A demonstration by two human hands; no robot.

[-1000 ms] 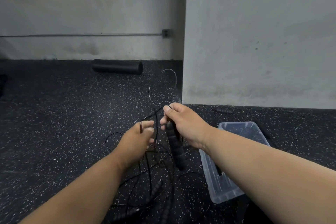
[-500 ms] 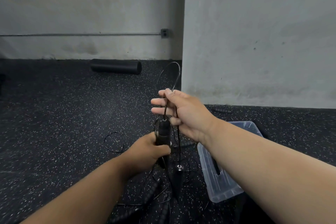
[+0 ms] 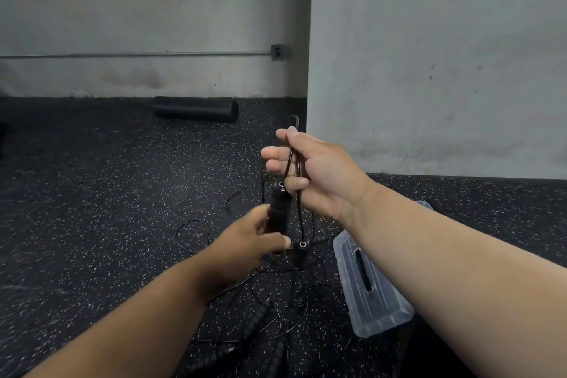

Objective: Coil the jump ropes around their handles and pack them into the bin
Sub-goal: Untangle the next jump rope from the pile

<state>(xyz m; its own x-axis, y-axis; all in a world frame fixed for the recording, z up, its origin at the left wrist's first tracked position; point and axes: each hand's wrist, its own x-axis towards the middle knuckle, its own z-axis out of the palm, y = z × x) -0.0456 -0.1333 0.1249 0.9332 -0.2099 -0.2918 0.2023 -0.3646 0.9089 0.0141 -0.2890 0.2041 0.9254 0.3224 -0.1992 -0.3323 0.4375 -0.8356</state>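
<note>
- Centre of the frame: the left hand (image 3: 245,242) grips a black jump rope handle (image 3: 278,209), fingers curled round its lower part, the handle standing roughly upright
- Just above and right of it, the right hand (image 3: 310,172) has the thin black cord (image 3: 291,163) running across its fingers, doubled into a loop that pokes up past the thumb; the fingers are only part curled, more guiding than clamping
- One strand drops from that hand to a second handle (image 3: 302,250), which dangles free at centre frame, just right of the left hand's thumb
- So, as I judge it, this is the very start of coiling one rope: the loop is gathered, but no turns show on the handle yet
- Lower centre of the frame: more jump ropes (image 3: 270,316) lie in a loose tangle on the speckled floor (image 3: 92,193), ribbed handles and thin cords crossing each other; how many ropes are in there I cannot tell, the dark cords blur into the dark floor
- Lower right: the clear plastic bin (image 3: 372,313) sits on the floor, partly hidden behind the right forearm; one dark slim shape shows inside it, possibly a handle already packed, though the view is too poor to say for sure
- My reading: nearly everything is left, winding this rope, dropping it in the bin, then working through the pile
- Upper centre, a black foam roller (image 3: 196,109) lies by the wall, well apart from the action
</note>
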